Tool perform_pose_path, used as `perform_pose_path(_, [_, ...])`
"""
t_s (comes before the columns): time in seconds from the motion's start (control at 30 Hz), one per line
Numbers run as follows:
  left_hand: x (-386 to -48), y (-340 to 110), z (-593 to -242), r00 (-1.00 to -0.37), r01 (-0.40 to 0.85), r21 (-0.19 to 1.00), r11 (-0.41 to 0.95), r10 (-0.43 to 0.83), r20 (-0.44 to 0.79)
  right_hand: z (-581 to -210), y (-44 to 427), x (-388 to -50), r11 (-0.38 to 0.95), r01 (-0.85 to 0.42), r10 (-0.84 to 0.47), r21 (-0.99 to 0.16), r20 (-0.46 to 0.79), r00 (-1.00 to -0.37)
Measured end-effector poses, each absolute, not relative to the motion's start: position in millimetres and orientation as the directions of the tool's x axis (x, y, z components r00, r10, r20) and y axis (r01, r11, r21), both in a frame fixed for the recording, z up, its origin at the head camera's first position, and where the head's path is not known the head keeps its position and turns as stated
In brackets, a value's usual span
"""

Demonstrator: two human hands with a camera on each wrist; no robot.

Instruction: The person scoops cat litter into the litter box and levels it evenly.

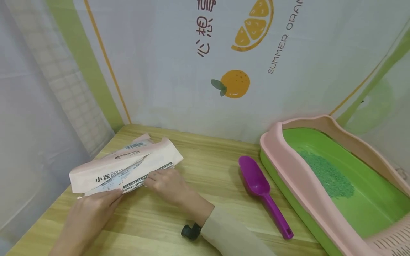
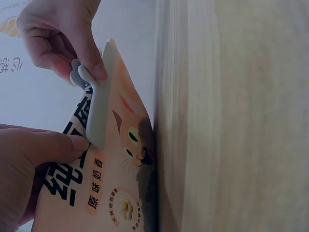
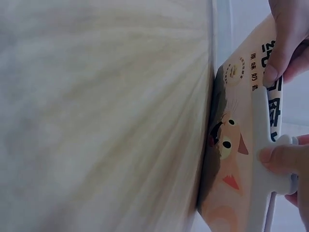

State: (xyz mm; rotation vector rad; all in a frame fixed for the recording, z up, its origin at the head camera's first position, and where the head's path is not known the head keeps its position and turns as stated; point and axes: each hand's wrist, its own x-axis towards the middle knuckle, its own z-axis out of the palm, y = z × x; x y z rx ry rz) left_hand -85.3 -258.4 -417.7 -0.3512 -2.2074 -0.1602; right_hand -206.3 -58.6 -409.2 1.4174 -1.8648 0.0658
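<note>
A pale pink cat litter bag [image 1: 96, 170] with dark lettering and a cartoon cat stands at the left of the table. A pale grey sealing clip [image 2: 99, 113] lies along its upper edge; in the head view I cannot make the clip out. My right hand [image 1: 169, 186] pinches the clip's rounded tabs [image 3: 285, 182] between thumb and fingers. Beside the clip's other end, my left hand [image 1: 99, 204] pinches the bag's edge, its thumb [image 2: 72, 145] on the printed front. Most of the left hand's fingers are hidden behind the bag.
A purple scoop [image 1: 256, 179] lies on the wooden table [image 1: 205, 156] right of my hands. Farther right stands a green litter box [image 1: 378, 213] with a pink rim [image 1: 307, 177] and green granules [image 1: 330, 174] inside. Behind the table hangs a white curtain [image 1: 166, 71] printed with oranges.
</note>
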Motion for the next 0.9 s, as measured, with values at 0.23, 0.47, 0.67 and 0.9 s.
perform_pose_path(0.23, [-86, -259, -418, -0.621, 0.282, 0.044, 0.958, 0.147, 0.770, -411, -58, -207, 0.366, -0.834, -0.811, 0.412, 0.580, -0.069])
perform_pose_path(0.47, [-91, -264, -419, -0.637, 0.285, 0.045, 0.958, 0.154, 0.755, -411, -56, -208, 0.364, -0.881, -0.845, 0.303, 0.505, -0.176])
perform_pose_path(0.67, [-91, -267, -419, -0.658, 0.295, 0.037, 0.955, 0.175, 0.732, -410, -42, -205, 0.367, -0.921, -0.867, 0.129, 0.405, -0.289])
perform_pose_path(0.9, [-85, -260, -407, -0.692, 0.285, 0.079, 0.955, 0.148, 0.707, -409, 2, -203, 0.447, -0.894, -0.808, -0.032, 0.414, -0.419])
